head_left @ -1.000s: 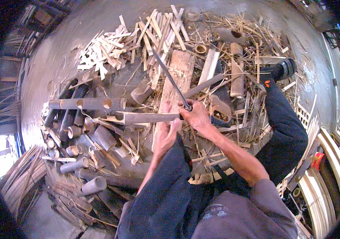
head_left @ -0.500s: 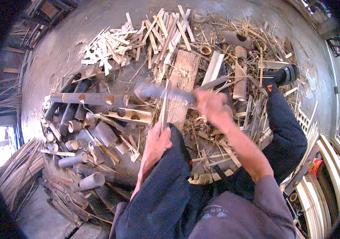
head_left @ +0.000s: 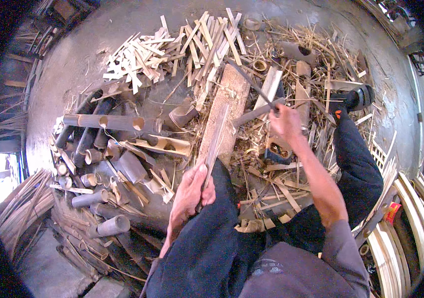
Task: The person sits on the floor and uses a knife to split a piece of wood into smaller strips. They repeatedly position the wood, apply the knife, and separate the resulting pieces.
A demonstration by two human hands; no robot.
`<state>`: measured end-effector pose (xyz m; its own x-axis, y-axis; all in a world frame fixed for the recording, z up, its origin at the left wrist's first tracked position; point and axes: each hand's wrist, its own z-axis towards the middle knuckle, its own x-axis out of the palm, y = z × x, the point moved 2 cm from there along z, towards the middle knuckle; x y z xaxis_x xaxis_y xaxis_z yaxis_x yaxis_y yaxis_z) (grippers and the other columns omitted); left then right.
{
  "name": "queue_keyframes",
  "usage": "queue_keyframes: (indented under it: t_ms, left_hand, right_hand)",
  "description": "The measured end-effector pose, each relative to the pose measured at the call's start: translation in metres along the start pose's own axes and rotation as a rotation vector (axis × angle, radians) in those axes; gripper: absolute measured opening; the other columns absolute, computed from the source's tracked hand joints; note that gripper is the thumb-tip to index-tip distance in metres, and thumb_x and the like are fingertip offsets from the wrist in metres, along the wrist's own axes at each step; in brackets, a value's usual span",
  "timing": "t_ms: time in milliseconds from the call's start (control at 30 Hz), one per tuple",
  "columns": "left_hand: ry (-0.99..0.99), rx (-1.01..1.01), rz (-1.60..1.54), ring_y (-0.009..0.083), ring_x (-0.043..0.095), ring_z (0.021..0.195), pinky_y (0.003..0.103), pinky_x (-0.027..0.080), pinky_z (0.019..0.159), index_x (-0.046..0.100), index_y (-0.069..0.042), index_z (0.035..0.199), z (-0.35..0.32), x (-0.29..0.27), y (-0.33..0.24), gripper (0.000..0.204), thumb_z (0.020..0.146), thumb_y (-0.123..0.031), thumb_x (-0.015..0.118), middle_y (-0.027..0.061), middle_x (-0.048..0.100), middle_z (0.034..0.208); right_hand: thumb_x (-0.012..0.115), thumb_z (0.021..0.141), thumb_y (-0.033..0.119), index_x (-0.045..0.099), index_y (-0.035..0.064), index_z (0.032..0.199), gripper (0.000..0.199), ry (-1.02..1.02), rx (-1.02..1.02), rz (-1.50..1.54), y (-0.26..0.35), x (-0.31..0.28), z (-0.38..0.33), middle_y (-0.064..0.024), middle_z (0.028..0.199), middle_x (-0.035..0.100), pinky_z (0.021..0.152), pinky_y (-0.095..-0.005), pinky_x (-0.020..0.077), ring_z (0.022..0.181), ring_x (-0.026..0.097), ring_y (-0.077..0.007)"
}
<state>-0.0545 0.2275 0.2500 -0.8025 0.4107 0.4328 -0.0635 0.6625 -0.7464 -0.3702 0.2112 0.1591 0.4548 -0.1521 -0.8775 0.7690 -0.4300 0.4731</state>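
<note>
My left hand (head_left: 193, 187), beside my left knee, is closed round the lower end of a split bamboo strip (head_left: 217, 139). The strip slants upward and lies over a thick wooden board (head_left: 233, 92). To the right of the board, my right hand (head_left: 288, 122) grips a long knife (head_left: 251, 83) by its handle. Its dark, narrow blade points up and left across the top of the board, apart from the strip. Just below that blade, a short bamboo piece (head_left: 260, 113) reaches the board's right edge.
Pale cut slats (head_left: 137, 55) are heaped beyond the board. A bamboo tube with holes (head_left: 117, 122) rests across dark tubes at left. Shavings and offcuts (head_left: 271, 184) litter the ground between my legs. Long bent strips (head_left: 393, 258) stand at lower right.
The knife, blurred and pointing left across the strip before, has swung up and away to the right. My right hand has moved right. The strip leans further right, still in my left hand.
</note>
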Motion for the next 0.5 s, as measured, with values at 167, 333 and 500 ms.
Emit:
queue_keyframes:
  t_ms: [167, 333, 500]
  left_hand:
    - [-0.088, -0.01, -0.278, 0.0057, 0.034, 0.041, 0.024, 0.038, 0.042, 0.043, -0.009, 0.129, 0.036, -0.005, 0.021, 0.032, 0.1, -0.02, 0.046, -0.001, 0.043, 0.066]
    - [-0.224, -0.012, 0.061, 0.0075, 0.038, 0.05, 0.025, 0.042, 0.052, 0.046, -0.007, 0.131, 0.056, -0.007, 0.03, 0.034, 0.098, -0.016, 0.047, -0.0013, 0.042, 0.068]
    - [-0.262, -0.009, 0.021, 0.0065, 0.036, 0.054, 0.024, 0.035, 0.048, 0.052, -0.003, 0.118, 0.04, 0.009, 0.027, 0.023, 0.097, -0.011, 0.048, -0.0021, 0.039, 0.067]
  right_hand:
    - [0.066, 0.079, 0.034, 0.064, 0.0097, 0.102, 0.033, 0.112, -0.157, -0.065, 0.041, -0.006, -0.043, -0.0178, 0.08, 0.067, 0.071, -0.0472, 0.0527, 0.077, 0.066, -0.0372]
    - [0.071, 0.071, 0.022, 0.064, 0.0109, 0.098, 0.03, 0.106, -0.463, 0.004, 0.075, 0.008, -0.079, -0.013, 0.079, 0.066, 0.062, -0.0433, 0.0515, 0.073, 0.065, -0.0332]
    - [0.074, 0.063, 0.016, 0.056, 0.0089, 0.088, 0.033, 0.175, -0.581, -0.013, 0.082, 0.029, -0.07, -0.0084, 0.078, 0.062, 0.06, -0.0449, 0.05, 0.072, 0.064, -0.0329]
